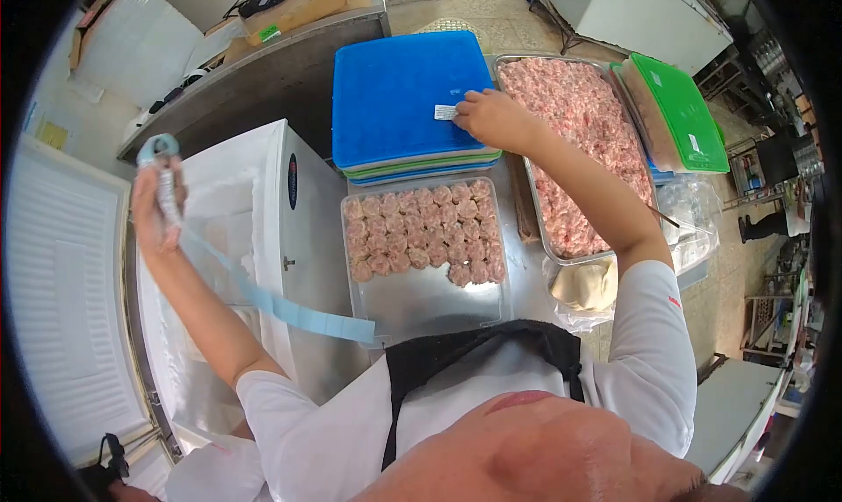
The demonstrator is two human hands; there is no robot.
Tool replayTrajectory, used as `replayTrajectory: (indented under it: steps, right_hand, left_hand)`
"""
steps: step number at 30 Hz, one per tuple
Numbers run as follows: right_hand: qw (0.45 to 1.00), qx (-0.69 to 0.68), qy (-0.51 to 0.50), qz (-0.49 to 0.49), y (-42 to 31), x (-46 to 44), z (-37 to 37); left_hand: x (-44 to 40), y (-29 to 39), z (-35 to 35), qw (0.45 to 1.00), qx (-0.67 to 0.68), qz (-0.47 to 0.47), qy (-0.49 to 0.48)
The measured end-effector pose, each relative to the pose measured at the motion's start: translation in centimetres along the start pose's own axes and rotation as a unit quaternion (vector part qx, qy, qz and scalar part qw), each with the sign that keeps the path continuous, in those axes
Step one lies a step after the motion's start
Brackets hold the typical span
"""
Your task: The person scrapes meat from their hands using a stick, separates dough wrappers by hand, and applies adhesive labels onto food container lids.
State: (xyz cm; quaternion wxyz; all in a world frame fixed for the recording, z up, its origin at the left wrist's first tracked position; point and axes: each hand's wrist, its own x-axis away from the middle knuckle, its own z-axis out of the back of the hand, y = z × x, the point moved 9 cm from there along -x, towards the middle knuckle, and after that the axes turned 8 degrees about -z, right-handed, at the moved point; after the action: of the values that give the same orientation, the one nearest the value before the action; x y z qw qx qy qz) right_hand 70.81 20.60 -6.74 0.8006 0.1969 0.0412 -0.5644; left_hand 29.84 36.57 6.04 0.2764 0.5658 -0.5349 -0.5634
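Raised at the left, my left hand (158, 199) is closed around a roll of labels (159, 149). A pale blue label strip (303, 315) trails from it toward the container of meat portions. My right hand (498, 119) is over the blue lid (395, 94) of the top container in a stack. Its bent fingertips are at the right edge of a small white label (445, 112), which lies against the lid. In front of the stack, a clear container (421, 305) holds rows of dumpling-like meat portions (421, 226), with bare metal-looking bottom nearest me.
A metal tray (561, 258) of ground meat (574, 142) stands right of the stack. Beyond it is a green-lidded container (680, 112). A chest freezer (285, 178) stands open at left. Wrapped dough (585, 284) lies at the near right. Another person's white sleeve (215, 474) shows lower left.
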Motion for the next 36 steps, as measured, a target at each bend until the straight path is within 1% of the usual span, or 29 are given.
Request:
replayTrajectory:
  steps: [1,2,3,4,5,7,8,9,10,11,12,13,15,16,19,20,21,23,25,27,29,30,33,34,35,36]
  right_hand:
    - [1.0,0.003,-0.012,-0.023,0.7,-0.4,0.2]
    - [0.999,0.006,-0.025,-0.048,1.2,-0.6,0.2]
    - [0.998,-0.037,0.0,-0.049,1.1,-0.7,0.2]
    - [0.995,-0.077,0.026,-0.052,0.7,-0.9,-0.4]
    - [0.99,-0.116,0.052,-0.057,0.6,-0.8,-0.9]
    - [0.989,-0.089,0.086,-0.083,0.4,0.6,-1.1]
    - [0.987,-0.068,0.102,-0.099,0.8,1.7,-0.8]
    - [0.984,-0.077,0.083,-0.135,1.9,2.6,-0.8]
    - [0.979,-0.088,0.064,-0.173,2.9,3.6,-0.8]
    - [0.972,-0.101,0.047,-0.209,3.8,4.4,-0.9]
    - [0.937,-0.18,0.011,-0.3,5.4,5.6,-1.9]
    - [0.902,-0.221,0.017,-0.371,6.2,6.5,-2.6]
    - [0.817,-0.302,0.038,-0.49,7.5,8.0,-5.1]
    - [0.804,-0.362,0.06,-0.469,7.5,7.7,-6.1]
    - [0.699,-0.476,0.042,-0.532,8.8,8.4,-9.9]
    - [0.679,-0.478,0.054,-0.555,9.2,8.3,-10.7]
    - [0.628,-0.536,0.018,-0.564,9.0,8.5,-11.1]
    - [0.511,-0.642,-0.056,-0.569,7.3,8.4,-11.1]
    - [0.459,-0.693,-0.131,-0.54,6.1,8.0,-12.5]
    - [0.407,-0.739,-0.138,-0.519,4.9,7.7,-12.9]
    - [0.36,-0.781,-0.071,-0.506,3.0,7.1,-10.2]
    - [0.309,-0.819,-0.04,-0.482,2.7,7.1,-8.4]
    - [0.276,-0.837,0.012,-0.472,4.5,7.9,-7.5]
    - [0.26,-0.868,0.022,-0.423,5.0,7.5,-7.2]
    - [0.277,-0.863,0.032,-0.421,5.3,8.4,-7.5]
    - [0.296,-0.855,0.046,-0.422,5.7,9.7,-4.9]
  left_hand:
    - [-0.9,-2.3,-2.3,0.987,0.073,0.047,-0.132]
    - [-1.3,-4.6,-3.3,0.978,0.08,0.069,-0.181]
    - [-1.4,-6.6,-4.8,0.965,0.085,0.09,-0.23]
    - [-1.3,-8.3,-6.6,0.976,0.025,0.085,-0.2]
    - [-1.3,-11.1,-8.0,0.962,0.011,0.123,-0.243]
    - [-0.7,-14.4,-11.5,0.944,0.055,0.171,-0.277]
    - [-1.0,-16.2,-12.1,0.942,0.047,0.181,-0.28]
    - [-1.0,-18.0,-12.3,0.939,0.039,0.191,-0.283]
    - [-1.1,-19.7,-12.1,0.942,0.056,0.225,-0.242]
    - [-1.5,-22.8,-10.6,0.939,0.014,0.258,-0.227]
    - [-0.6,-23.8,-11.7,0.923,0.04,0.285,-0.256]
    - [0.2,-24.3,-12.5,0.906,0.063,0.31,-0.282]
    - [0.9,-25.0,-12.6,0.914,0.052,0.315,-0.252]
    - [1.2,-25.2,-12.8,0.917,0.048,0.317,-0.236]
    - [1.3,-24.5,-13.9,0.933,0.088,0.295,-0.188]
    - [1.6,-23.9,-14.5,0.931,0.099,0.297,-0.187]
    - [1.3,-24.0,-14.3,0.935,0.096,0.289,-0.181]
    - [0.4,-24.3,-13.5,0.943,0.091,0.274,-0.167]
    - [0.1,-22.0,-14.1,0.939,0.112,0.268,-0.186]
    - [0.2,-20.3,-14.2,0.936,0.113,0.269,-0.195]
    - [0.5,-19.3,-14.1,0.937,0.095,0.272,-0.197]
    - [0.9,-18.9,-14.7,0.936,0.101,0.277,-0.192]
    - [2.8,-17.1,-16.4,0.936,0.106,0.281,-0.185]
    - [3.1,-16.5,-17.1,0.936,0.101,0.277,-0.19]
    - [3.6,-15.8,-17.9,0.936,0.096,0.276,-0.197]
    - [4.4,-14.7,-19.4,0.934,0.103,0.291,-0.181]
